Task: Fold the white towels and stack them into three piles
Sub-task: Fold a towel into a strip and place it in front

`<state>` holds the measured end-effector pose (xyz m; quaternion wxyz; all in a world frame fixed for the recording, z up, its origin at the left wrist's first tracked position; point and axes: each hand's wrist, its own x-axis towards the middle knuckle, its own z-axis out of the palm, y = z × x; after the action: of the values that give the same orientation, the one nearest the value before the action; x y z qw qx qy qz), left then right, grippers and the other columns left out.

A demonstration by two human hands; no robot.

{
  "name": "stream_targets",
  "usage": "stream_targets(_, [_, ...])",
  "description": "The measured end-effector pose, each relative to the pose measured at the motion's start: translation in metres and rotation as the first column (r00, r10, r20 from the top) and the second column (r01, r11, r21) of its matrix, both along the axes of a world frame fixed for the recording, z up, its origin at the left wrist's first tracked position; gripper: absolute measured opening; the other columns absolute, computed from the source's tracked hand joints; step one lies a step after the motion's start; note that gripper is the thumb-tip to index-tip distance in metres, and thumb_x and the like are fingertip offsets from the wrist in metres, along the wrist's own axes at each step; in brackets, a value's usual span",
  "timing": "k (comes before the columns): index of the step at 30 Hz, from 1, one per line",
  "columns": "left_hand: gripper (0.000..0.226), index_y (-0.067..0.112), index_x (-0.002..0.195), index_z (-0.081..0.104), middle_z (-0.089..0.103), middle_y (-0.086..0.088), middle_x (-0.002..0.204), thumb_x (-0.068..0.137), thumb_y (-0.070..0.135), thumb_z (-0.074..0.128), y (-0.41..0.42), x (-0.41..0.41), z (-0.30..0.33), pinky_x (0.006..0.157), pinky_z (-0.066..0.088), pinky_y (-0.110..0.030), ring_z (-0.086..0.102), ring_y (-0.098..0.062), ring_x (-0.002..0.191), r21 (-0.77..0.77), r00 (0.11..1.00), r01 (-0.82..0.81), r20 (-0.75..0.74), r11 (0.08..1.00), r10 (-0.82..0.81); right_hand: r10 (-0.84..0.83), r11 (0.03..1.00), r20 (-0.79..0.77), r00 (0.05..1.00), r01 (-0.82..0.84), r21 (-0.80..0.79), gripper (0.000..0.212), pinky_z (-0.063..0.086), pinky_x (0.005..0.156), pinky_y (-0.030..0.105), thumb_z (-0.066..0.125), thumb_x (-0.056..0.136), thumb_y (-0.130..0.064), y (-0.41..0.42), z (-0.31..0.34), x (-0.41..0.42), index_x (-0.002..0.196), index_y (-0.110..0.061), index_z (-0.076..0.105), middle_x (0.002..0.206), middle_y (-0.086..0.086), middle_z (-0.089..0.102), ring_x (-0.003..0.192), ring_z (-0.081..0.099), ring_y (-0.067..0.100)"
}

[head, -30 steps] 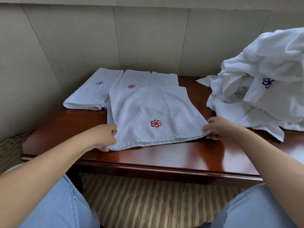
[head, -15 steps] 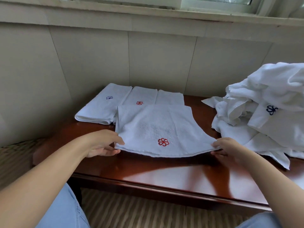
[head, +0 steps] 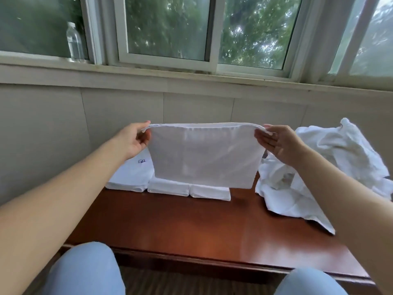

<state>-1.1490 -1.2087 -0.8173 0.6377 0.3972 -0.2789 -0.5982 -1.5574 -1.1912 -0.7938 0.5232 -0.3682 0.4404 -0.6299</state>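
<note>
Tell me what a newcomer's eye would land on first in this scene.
First, the white towel held up in mid-air at the centre, its top corners pinched by the left hand and the right hand. Behind it, three folded towels lie side by side at the back of the wooden table. On the right of the table sits a rumpled heap of unfolded towels.

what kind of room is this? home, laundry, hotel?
Probably a hotel or guest room, though not certain: matching white towels with embroidered logos, three folded white towels in a row on a glossy reddish-brown wooden table, a heap of unfolded white towels, and a white-framed sliding window facing trees.
</note>
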Motion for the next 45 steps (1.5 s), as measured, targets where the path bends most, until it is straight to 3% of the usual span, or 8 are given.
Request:
stream_targets(5, [0.025,0.013,0.108,0.069,0.066,-0.001,0.09,0.09,-0.005,0.067,0.028,0.004,0.041,0.066,0.051,-0.015,0.06,-0.007,0.069,-0.261,0.955,-0.005,0.286,0.965,0.082,-0.026,0.989,-0.352,0.936,-0.028,-0.148,0.022,0.061,0.088,0.03,0.06,0.094,0.004,0.033,0.05,-0.006,0.115,0.002,0.068,0.109,0.015,0.076,0.099,0.075,0.023])
stream_targets(10, [0.009,0.022,0.095,0.074,0.066,0.003,0.079,0.088,0.024,0.077,0.026,0.006,0.039,0.071,0.049,-0.028,0.055,-0.013,0.068,-0.401,0.73,-0.208,0.543,0.892,0.415,-0.143,0.984,-0.6,0.787,0.045,-0.175,0.01,0.061,0.066,0.021,0.065,0.096,-0.01,0.051,0.057,-0.012,0.099,-0.006,0.073,0.088,0.006,0.079,0.075,0.077,0.015])
stream_targets(17, [0.011,0.021,0.085,0.069,0.058,-0.004,0.066,0.09,0.029,0.076,-0.026,0.002,-0.041,0.051,0.037,-0.022,0.043,-0.015,0.048,-0.197,0.56,-0.125,0.795,0.973,0.233,-0.083,0.979,-0.64,0.764,0.184,0.092,0.006,0.061,0.061,0.026,0.063,0.098,-0.01,-0.008,-0.031,-0.021,0.093,-0.008,0.067,0.072,0.004,0.077,0.058,0.072,0.013])
stream_targets(24, [0.018,0.016,0.115,0.067,0.077,-0.003,0.083,0.098,0.019,0.065,-0.097,-0.009,-0.128,0.049,0.049,-0.02,0.066,-0.004,0.054,0.074,0.729,-0.08,0.685,0.994,0.008,-0.005,0.957,-0.549,0.836,0.162,0.238,0.013,0.056,0.068,0.027,0.057,0.102,-0.012,-0.083,-0.137,-0.028,0.111,-0.01,0.067,0.1,0.009,0.077,0.08,0.073,0.018])
stream_targets(29, [0.03,0.021,0.128,0.055,0.08,0.0,0.098,0.1,0.013,0.061,-0.124,-0.005,-0.14,0.062,0.054,-0.023,0.075,-0.012,0.083,0.104,0.859,-0.008,0.51,0.995,-0.047,-0.013,0.965,-0.466,0.885,0.133,0.226,0.017,0.056,0.072,0.028,0.054,0.105,-0.015,-0.107,-0.149,-0.029,0.117,-0.012,0.065,0.106,0.006,0.075,0.094,0.072,0.02])
stream_targets(35, [0.019,0.022,0.109,0.063,0.079,-0.001,0.101,0.094,0.012,0.068,-0.108,0.001,-0.142,0.071,0.053,-0.027,0.071,-0.012,0.08,0.157,0.855,0.05,0.503,0.986,-0.123,-0.026,0.953,-0.386,0.922,0.139,0.268,0.011,0.058,0.074,0.026,0.059,0.098,-0.004,-0.093,-0.153,-0.034,0.104,-0.008,0.068,0.1,0.009,0.075,0.086,0.073,0.019])
stream_targets(40, [0.038,0.022,0.108,0.071,0.079,0.001,0.097,0.082,0.048,0.081,-0.066,0.008,-0.136,0.075,0.053,-0.027,0.069,-0.01,0.079,0.138,0.818,0.097,0.553,0.986,-0.157,-0.002,0.941,-0.331,0.944,0.114,0.319,0.008,0.06,0.068,0.024,0.062,0.093,-0.001,-0.053,-0.149,-0.038,0.1,-0.001,0.067,0.101,0.013,0.076,0.081,0.075,0.018])
stream_targets(45, [0.029,0.014,0.106,0.075,0.079,-0.008,0.095,0.088,0.036,0.077,-0.019,0.014,-0.147,0.069,0.056,-0.028,0.07,-0.009,0.067,0.231,0.755,0.088,0.619,0.969,-0.216,0.108,0.91,-0.322,0.941,0.037,0.413,0.029,0.06,0.069,0.03,0.072,0.09,-0.026,0.0,-0.152,-0.043,0.111,-0.008,0.064,0.099,0.011,0.074,0.086,0.074,0.02])
